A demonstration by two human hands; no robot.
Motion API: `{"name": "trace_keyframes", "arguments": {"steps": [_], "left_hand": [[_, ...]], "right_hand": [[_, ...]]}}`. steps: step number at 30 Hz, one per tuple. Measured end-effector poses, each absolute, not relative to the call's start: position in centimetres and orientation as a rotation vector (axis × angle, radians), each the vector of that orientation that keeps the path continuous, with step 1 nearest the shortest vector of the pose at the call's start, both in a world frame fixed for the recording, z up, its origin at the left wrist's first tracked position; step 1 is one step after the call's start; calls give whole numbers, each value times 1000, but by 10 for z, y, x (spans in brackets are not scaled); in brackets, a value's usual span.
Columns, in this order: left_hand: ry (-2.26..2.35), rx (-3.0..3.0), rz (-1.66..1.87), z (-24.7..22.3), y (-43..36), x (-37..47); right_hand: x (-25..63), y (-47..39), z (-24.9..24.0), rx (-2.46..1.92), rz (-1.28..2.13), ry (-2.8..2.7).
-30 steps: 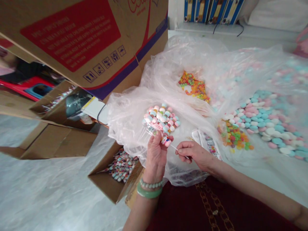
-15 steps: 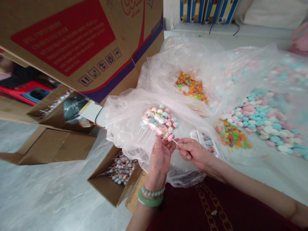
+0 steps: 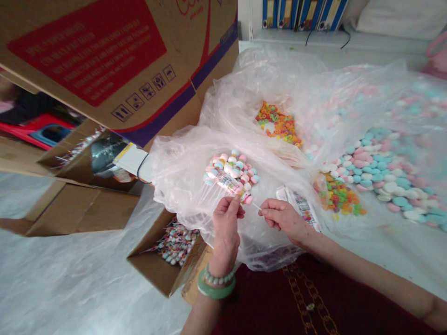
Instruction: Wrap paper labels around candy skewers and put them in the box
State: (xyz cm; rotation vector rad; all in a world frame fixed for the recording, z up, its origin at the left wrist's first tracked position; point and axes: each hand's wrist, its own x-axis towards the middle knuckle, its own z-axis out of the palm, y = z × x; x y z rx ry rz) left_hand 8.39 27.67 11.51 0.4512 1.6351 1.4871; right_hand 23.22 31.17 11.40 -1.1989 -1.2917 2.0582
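Note:
My right hand (image 3: 281, 217) pinches a thin white stick (image 3: 256, 205). At the stick's upper end sits a pink and white candy (image 3: 247, 199), close to my left thumb. My left hand (image 3: 226, 218) is closed, its thumb pressed to the fingers; what lies between them is hidden. Just above it is a clear printed wrapper (image 3: 228, 183), over part of a pile of candy skewers (image 3: 240, 164). These have pink, white and blue pieces, and their white sticks point toward me. The pile rests on a clear plastic sheet (image 3: 181, 158).
Loose pastel candies (image 3: 380, 172) spread at the right, beside gummy rings (image 3: 338, 195). More rings (image 3: 277, 123) lie farther back. A printed packet (image 3: 300, 207) is near my right hand. A large carton (image 3: 139, 56) stands left; an open box (image 3: 153, 265) below holds wrapped skewers.
My left hand has turned from palm up to knuckles up and closed, moving slightly left. My right hand still holds the stick. The printed wrapper is now sharper, and the view has shifted slightly.

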Motion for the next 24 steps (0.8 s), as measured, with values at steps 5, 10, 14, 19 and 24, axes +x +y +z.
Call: {"name": "trace_keyframes", "arguments": {"steps": [5, 10, 14, 19, 24], "left_hand": [[1630, 489, 1468, 114, 279, 85], [1649, 590, 1473, 114, 280, 87], [1653, 616, 1505, 112, 277, 91], [1588, 616, 1435, 108, 274, 94], [1572, 509, 1445, 109, 275, 93]], "right_hand": [[231, 312, 113, -1233, 1987, -1447], [231, 311, 115, -1244, 1925, -1510], [230, 311, 114, -1254, 1961, -1356], [229, 312, 113, -1246, 1994, -1287], [230, 312, 112, -1237, 2003, -1312]]}}
